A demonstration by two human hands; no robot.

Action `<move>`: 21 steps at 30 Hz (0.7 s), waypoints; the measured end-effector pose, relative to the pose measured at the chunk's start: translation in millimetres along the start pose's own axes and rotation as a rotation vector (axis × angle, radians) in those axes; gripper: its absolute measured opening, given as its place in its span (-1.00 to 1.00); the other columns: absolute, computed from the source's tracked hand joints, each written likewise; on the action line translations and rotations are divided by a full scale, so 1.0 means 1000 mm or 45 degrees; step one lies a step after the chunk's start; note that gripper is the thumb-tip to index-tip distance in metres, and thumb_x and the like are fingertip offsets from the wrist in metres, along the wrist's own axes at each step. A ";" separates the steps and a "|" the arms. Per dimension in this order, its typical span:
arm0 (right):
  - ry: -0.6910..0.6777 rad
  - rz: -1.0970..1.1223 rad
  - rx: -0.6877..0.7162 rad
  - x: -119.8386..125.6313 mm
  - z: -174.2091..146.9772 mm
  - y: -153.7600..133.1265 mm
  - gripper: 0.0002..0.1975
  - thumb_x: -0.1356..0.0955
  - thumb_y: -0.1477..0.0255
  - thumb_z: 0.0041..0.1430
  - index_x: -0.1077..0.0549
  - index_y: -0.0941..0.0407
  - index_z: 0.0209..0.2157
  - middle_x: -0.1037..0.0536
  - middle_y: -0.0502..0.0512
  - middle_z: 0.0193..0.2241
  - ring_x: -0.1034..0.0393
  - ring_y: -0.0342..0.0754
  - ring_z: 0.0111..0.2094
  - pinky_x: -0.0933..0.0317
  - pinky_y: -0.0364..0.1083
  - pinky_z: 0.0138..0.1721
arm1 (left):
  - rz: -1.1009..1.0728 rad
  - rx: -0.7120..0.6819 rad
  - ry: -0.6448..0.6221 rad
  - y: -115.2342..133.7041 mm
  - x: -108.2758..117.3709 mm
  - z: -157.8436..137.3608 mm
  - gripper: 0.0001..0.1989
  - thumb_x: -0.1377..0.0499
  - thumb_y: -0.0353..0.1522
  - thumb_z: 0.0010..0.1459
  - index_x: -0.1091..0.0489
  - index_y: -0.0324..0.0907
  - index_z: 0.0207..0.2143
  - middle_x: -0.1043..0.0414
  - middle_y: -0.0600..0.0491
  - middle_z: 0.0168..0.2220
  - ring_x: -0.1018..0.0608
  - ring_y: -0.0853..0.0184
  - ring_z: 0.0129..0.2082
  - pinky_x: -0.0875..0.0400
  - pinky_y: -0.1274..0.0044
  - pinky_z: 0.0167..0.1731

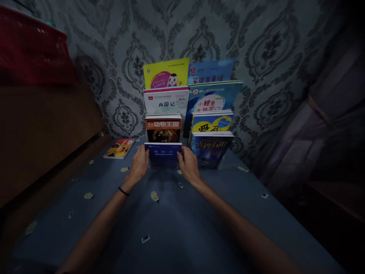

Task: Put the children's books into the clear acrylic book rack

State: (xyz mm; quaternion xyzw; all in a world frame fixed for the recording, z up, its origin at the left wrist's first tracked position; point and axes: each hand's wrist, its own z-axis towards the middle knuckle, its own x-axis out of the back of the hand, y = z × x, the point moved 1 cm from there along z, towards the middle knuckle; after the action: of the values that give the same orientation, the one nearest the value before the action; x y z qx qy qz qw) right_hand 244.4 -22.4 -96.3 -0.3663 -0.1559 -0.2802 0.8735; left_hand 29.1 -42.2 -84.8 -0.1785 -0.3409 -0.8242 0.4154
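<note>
A dark blue book stands upright at the front of the left row, and both of my hands grip it by its sides. My left hand, with a black band at the wrist, closes on its left edge. On the right edge, my right hand is closed in the same way. Directly behind it rises an orange book with a lion on the cover, then a pale book and a yellow one. Beside my right hand is another dark blue book, heading the right row.
A yellow-and-blue book, a teal book and a light blue book stand in the right row. One small orange book lies flat at left. Patterned wallpaper backs the blue tablecloth. A wooden cabinet borders the left, a curtain the right.
</note>
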 end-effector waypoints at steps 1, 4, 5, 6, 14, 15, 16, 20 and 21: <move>-0.003 0.015 0.008 0.000 0.000 0.001 -0.74 -0.15 0.39 0.34 -0.39 0.13 -0.10 -0.52 0.26 -0.20 -0.44 0.12 -0.17 -0.32 0.07 -0.14 | -0.019 -0.006 0.003 -0.001 0.000 0.000 -0.79 0.11 -0.27 0.41 -0.22 -0.13 -0.25 -0.29 0.02 -0.34 -0.43 0.29 -0.35 -0.36 0.43 -0.29; -0.001 0.035 0.027 -0.003 0.006 0.004 -0.78 -0.15 0.39 0.34 -0.39 0.09 -0.16 -0.53 0.22 -0.24 -0.44 0.11 -0.21 -0.32 0.06 -0.15 | -0.096 -0.011 -0.001 -0.004 0.000 0.007 -0.81 0.08 -0.29 0.39 -0.22 -0.12 -0.28 -0.31 0.04 -0.36 -0.44 0.29 -0.36 -0.36 0.44 -0.29; 0.007 0.028 0.028 -0.004 0.010 0.005 -0.79 -0.16 0.39 0.33 -0.38 0.08 -0.17 -0.53 0.21 -0.25 -0.43 0.10 -0.22 -0.32 0.06 -0.16 | -0.122 0.002 -0.004 -0.006 -0.001 0.011 -0.83 0.06 -0.30 0.38 -0.22 -0.12 -0.30 -0.31 0.05 -0.37 -0.45 0.29 -0.36 -0.36 0.44 -0.29; 0.018 0.016 0.026 -0.005 0.015 0.006 -0.80 -0.16 0.40 0.33 -0.38 0.08 -0.19 -0.53 0.21 -0.25 -0.43 0.10 -0.22 -0.32 0.06 -0.15 | -0.143 0.021 -0.005 -0.009 -0.002 0.016 -0.84 0.05 -0.32 0.37 -0.22 -0.11 -0.31 -0.32 0.07 -0.39 -0.45 0.30 -0.38 -0.36 0.45 -0.30; -0.012 -0.070 -0.035 -0.019 0.041 0.018 -0.82 -0.18 0.41 0.28 -0.38 0.09 -0.27 -0.55 0.24 -0.31 -0.44 0.14 -0.25 -0.30 0.07 -0.17 | -0.151 0.123 -0.011 -0.031 -0.018 0.040 -0.85 0.02 -0.37 0.33 -0.23 -0.11 -0.36 -0.32 0.10 -0.46 -0.46 0.31 -0.45 -0.36 0.48 -0.33; -0.012 -0.071 -0.041 -0.021 0.040 0.020 -0.82 -0.17 0.40 0.28 -0.38 0.09 -0.28 -0.55 0.24 -0.32 -0.44 0.14 -0.27 -0.30 0.07 -0.18 | -0.140 0.120 -0.016 -0.032 -0.019 0.040 -0.84 0.02 -0.37 0.32 -0.23 -0.11 -0.37 -0.33 0.09 -0.45 -0.46 0.31 -0.44 -0.36 0.47 -0.32; -0.009 -0.070 -0.044 -0.022 0.039 0.022 -0.82 -0.17 0.40 0.28 -0.37 0.09 -0.29 -0.55 0.23 -0.33 -0.44 0.13 -0.27 -0.31 0.07 -0.18 | -0.127 0.117 -0.020 -0.033 -0.020 0.039 -0.84 0.02 -0.38 0.31 -0.22 -0.11 -0.37 -0.33 0.08 -0.44 -0.46 0.30 -0.44 -0.35 0.46 -0.31; 0.012 -0.049 -0.042 -0.026 0.038 0.029 -0.83 -0.18 0.39 0.29 -0.37 0.07 -0.29 -0.55 0.19 -0.36 -0.44 0.11 -0.26 -0.31 0.06 -0.15 | -0.076 0.106 -0.036 -0.032 -0.020 0.037 -0.84 0.02 -0.37 0.30 -0.22 -0.11 -0.38 -0.33 0.06 -0.45 -0.45 0.27 -0.42 -0.33 0.45 -0.29; 0.017 -0.042 -0.043 -0.026 0.039 0.030 -0.83 -0.18 0.38 0.28 -0.37 0.06 -0.28 -0.55 0.18 -0.36 -0.44 0.11 -0.25 -0.31 0.06 -0.15 | -0.066 0.103 -0.040 -0.032 -0.019 0.038 -0.85 0.02 -0.37 0.30 -0.22 -0.11 -0.38 -0.34 0.06 -0.45 -0.45 0.27 -0.41 -0.33 0.45 -0.30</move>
State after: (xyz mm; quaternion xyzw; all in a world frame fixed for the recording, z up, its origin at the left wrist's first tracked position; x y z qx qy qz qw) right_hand 239.1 32.6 -98.9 -0.3766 -0.1512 -0.2997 0.8634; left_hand 15.0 8.9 -82.7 -0.1654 -0.3849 -0.8174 0.3954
